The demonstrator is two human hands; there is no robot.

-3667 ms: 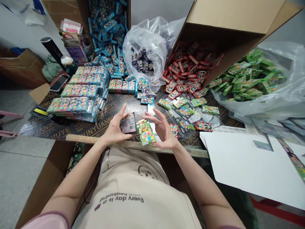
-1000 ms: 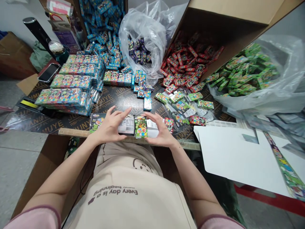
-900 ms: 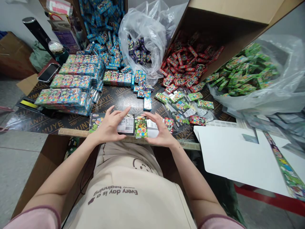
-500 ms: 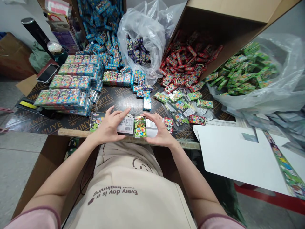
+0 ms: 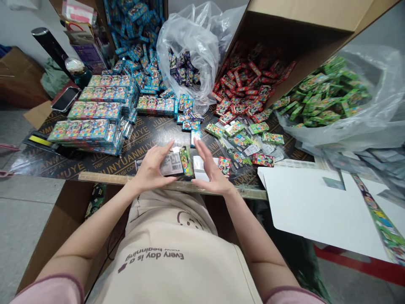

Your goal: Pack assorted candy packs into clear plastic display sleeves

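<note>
My left hand (image 5: 153,168) curves around a printed card (image 5: 172,164) with a barcode label at the table's front edge. Its thumb and fingers are apart, near the card's lower and upper edges; whether they press on it I cannot tell. Against the card's right end is a green packet (image 5: 187,161), smeared by motion. My right hand (image 5: 212,171) is open, thumb and fingers spread, over a white piece (image 5: 199,164). A red small box (image 5: 224,166) lies just right of that hand. Beyond the fingers lies a blue small box (image 5: 195,137).
Stacked wrapped packs (image 5: 85,128) stand at left by a phone (image 5: 65,99). Behind lie blue boxes (image 5: 139,55), a clear bag (image 5: 202,50) of purple ones, red boxes (image 5: 247,90) in a carton and a bag of green boxes (image 5: 325,93). White card sheets (image 5: 303,202) overhang at right.
The printed card and green packet have shifted, the card to the right along with my left hand; the packet now looks narrower. My right hand's fingers have lifted away from the packet.
</note>
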